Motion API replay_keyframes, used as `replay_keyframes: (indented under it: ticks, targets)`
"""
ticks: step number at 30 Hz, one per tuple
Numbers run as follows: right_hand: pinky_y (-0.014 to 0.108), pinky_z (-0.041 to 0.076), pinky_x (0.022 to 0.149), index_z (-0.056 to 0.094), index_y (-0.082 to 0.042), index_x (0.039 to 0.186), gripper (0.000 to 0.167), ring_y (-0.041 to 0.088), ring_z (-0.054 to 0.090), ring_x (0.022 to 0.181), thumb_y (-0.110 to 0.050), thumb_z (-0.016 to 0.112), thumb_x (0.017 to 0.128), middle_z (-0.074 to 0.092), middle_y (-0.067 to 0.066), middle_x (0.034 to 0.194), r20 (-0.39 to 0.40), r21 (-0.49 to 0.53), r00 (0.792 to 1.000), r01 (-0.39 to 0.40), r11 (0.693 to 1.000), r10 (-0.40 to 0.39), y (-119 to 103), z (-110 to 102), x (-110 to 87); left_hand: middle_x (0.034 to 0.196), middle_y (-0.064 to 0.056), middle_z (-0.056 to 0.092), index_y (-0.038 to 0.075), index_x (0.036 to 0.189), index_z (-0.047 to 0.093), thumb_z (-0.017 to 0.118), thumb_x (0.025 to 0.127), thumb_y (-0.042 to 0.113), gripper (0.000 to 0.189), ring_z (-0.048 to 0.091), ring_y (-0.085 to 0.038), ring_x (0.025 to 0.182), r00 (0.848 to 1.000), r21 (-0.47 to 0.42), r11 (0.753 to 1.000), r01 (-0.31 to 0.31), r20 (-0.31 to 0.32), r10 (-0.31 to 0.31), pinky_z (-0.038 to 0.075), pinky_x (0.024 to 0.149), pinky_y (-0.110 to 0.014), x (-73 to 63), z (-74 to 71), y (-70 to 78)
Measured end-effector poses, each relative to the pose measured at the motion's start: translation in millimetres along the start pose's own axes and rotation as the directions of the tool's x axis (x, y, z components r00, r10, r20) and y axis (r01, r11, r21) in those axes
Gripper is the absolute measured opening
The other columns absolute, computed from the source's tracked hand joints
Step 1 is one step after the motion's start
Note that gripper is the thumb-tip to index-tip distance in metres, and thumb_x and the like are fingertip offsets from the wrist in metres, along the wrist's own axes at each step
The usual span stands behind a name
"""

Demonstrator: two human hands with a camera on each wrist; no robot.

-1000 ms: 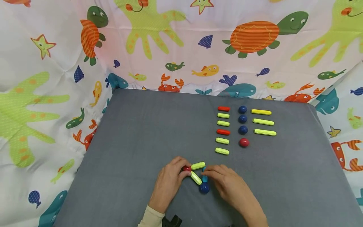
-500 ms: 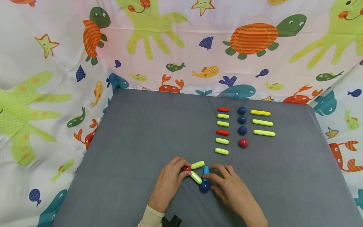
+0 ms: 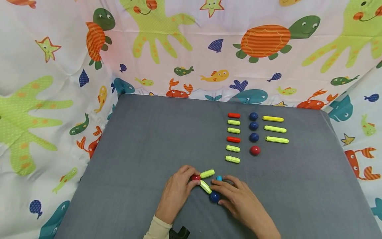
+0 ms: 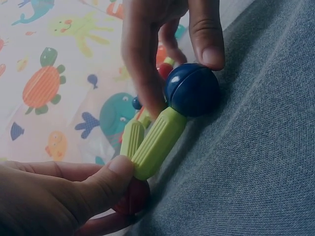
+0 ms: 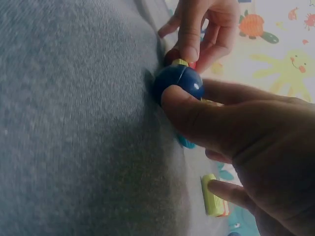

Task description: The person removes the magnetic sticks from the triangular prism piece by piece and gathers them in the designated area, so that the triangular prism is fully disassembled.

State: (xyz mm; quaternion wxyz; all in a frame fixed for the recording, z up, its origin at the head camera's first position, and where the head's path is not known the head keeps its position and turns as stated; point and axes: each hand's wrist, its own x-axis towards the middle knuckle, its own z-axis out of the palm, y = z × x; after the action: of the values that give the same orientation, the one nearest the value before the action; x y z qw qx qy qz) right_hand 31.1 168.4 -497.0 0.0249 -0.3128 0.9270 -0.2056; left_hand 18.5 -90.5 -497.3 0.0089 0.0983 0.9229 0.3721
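My left hand [image 3: 176,194] pinches a red ball [image 3: 195,178] between thumb and forefinger. Two yellow-green sticks fan out from that ball: an upper stick [image 3: 207,173] pointing right, and a lower stick [image 4: 160,142] ending at a dark blue ball [image 4: 193,90]. On the blue ball, the thumb and forefinger of my right hand [image 3: 243,205] grip from opposite sides, the thumb lying against it in the right wrist view. A light blue stick [image 3: 219,178] shows only its far end in the head view, the rest covered by the right fingers.
Farther back on the grey cloth-covered table [image 3: 149,139] lie a column of short red and yellow-green sticks [image 3: 232,149], a column of balls, several blue [image 3: 254,126] and one red [image 3: 255,150], and longer yellow sticks [image 3: 275,129]. A sea-animal curtain [image 3: 185,33] hangs behind.
My right hand has left the light blue stick's far end and moved down to the blue ball, its fingers now covering most of that stick. The left hand keeps its pinch.
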Motion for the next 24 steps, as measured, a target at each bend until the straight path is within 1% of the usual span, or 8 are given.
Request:
replay_keyframes:
  ticks: [2,5,10,16,21,24]
  targets:
    - [0.053,0.048,0.106,0.069,-0.035,0.137,0.052,0.021,0.051,0.136,-0.031,0.089,0.089,0.062,-0.015,0.143,0.002,-0.03,1.0,-0.006,1.0,0.006,-0.5,0.5,0.2,0.115,0.012,0.066,0.025,0.113,0.076,0.079,0.094,0.032,0.021,0.066,-0.007,0.088,1.0,0.004,1.0,-0.001,-0.004,0.001,0.056,0.071,-0.029,0.3,0.0,-0.4]
    - [0.051,0.043,0.109,0.075,-0.031,0.126,0.043,0.021,0.053,0.13,-0.031,0.091,0.086,0.066,-0.01,0.13,-0.033,-0.073,0.999,-0.022,0.997,0.019,0.7,1.7,-0.5,0.115,0.011,0.066,0.025,0.113,0.076,0.08,0.093,0.033,0.021,0.065,-0.006,0.087,1.0,0.011,1.0,0.001,-0.01,-0.001,0.056,0.07,-0.029,0.3,0.0,-0.7]
    - [0.048,0.042,0.103,0.077,-0.03,0.113,0.03,0.017,0.056,0.117,-0.028,0.091,0.086,0.066,-0.012,0.114,-0.102,-0.093,0.994,-0.054,0.994,0.044,6.2,4.3,-3.3,0.112,0.012,0.066,0.025,0.111,0.076,0.081,0.092,0.033,0.022,0.062,-0.005,0.082,1.0,0.019,1.0,-0.001,-0.023,0.002,0.053,0.067,-0.027,-0.3,0.6,-1.2]
    - [0.048,0.045,0.099,0.077,-0.029,0.109,0.025,0.014,0.06,0.107,-0.029,0.09,0.087,0.066,-0.014,0.107,-0.159,-0.069,0.987,-0.035,0.997,0.024,12.1,4.8,-5.6,0.11,0.011,0.066,0.026,0.109,0.076,0.083,0.09,0.034,0.022,0.059,-0.004,0.078,1.0,0.02,1.0,-0.005,-0.031,0.005,0.051,0.064,-0.026,-0.9,0.8,-0.7]
    - [0.047,0.049,0.097,0.076,-0.03,0.109,0.024,0.011,0.061,0.103,-0.031,0.089,0.089,0.065,-0.015,0.105,-0.14,-0.06,0.988,-0.068,0.996,0.059,11.1,3.9,-6.8,0.107,0.011,0.065,0.027,0.106,0.075,0.084,0.089,0.034,0.021,0.058,-0.005,0.076,1.0,0.023,1.0,0.007,-0.028,-0.007,0.05,0.064,-0.026,-2.4,0.2,-0.2]
    - [0.043,0.052,0.091,0.076,-0.032,0.109,0.023,0.008,0.06,0.099,-0.033,0.088,0.09,0.064,-0.017,0.103,-0.119,-0.064,0.989,-0.101,0.993,0.092,9.2,3.9,-8.0,0.107,0.01,0.065,0.026,0.106,0.075,0.085,0.088,0.034,0.022,0.059,-0.007,0.076,1.0,0.027,1.0,0.009,-0.027,-0.008,0.051,0.065,-0.026,-4.1,-0.2,-0.4]
